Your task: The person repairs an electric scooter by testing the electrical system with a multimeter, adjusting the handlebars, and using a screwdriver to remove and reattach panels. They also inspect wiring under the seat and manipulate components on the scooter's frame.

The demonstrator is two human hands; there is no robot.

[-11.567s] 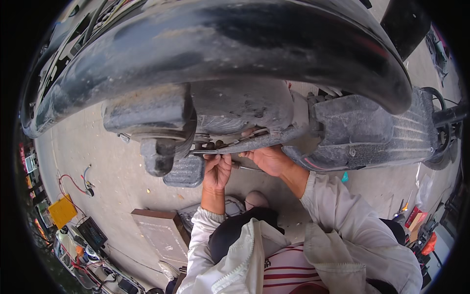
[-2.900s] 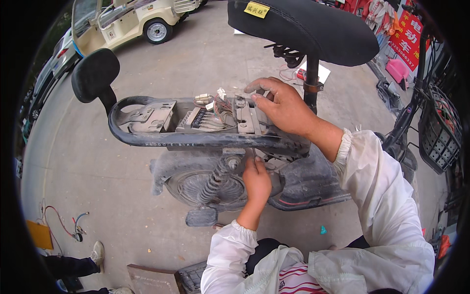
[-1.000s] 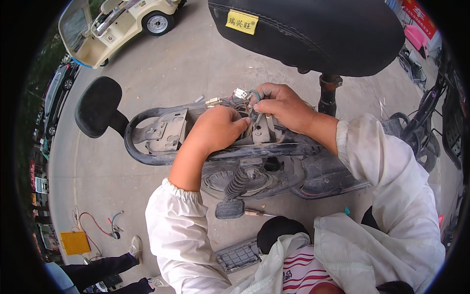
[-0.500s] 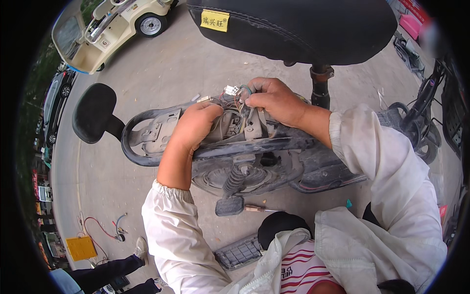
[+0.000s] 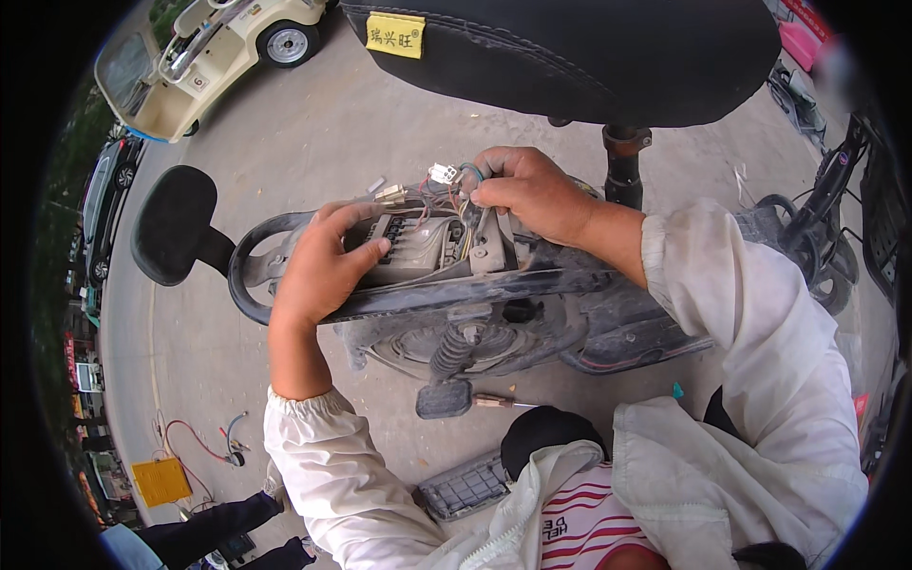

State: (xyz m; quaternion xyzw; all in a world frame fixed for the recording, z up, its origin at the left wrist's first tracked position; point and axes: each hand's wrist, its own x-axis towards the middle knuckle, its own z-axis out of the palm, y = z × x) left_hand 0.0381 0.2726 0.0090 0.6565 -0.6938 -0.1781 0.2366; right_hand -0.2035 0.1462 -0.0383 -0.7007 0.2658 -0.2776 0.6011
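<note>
- Head view: the bare left hand point(image 5: 325, 264) reaches over the black tubular rear frame point(image 5: 427, 296) of a dusty bike, its grip spread, thumb and fingers apart at the left end of a grey metal box with dark terminals point(image 5: 418, 249).
- That box sits inside the frame's open compartment.
- The bare right hand point(image 5: 537, 195) has its grip drawn together, thumb and fingertips closed on thin multicoloured wires point(image 5: 465, 228) at the compartment's right end.
- Just left of those fingertips stands a white plastic connector point(image 5: 444, 174); a cream plastic connector point(image 5: 390, 195) lies farther left, near the left hand's fingers.
- A black padded seat point(image 5: 570, 62) rises beyond the right hand; a black rounded backrest pad point(image 5: 174, 225) is left of the frame.
- On the ground below lies a screwdriver point(image 5: 493, 401), near a grey ribbed plastic panel point(image 5: 465, 489).
</note>
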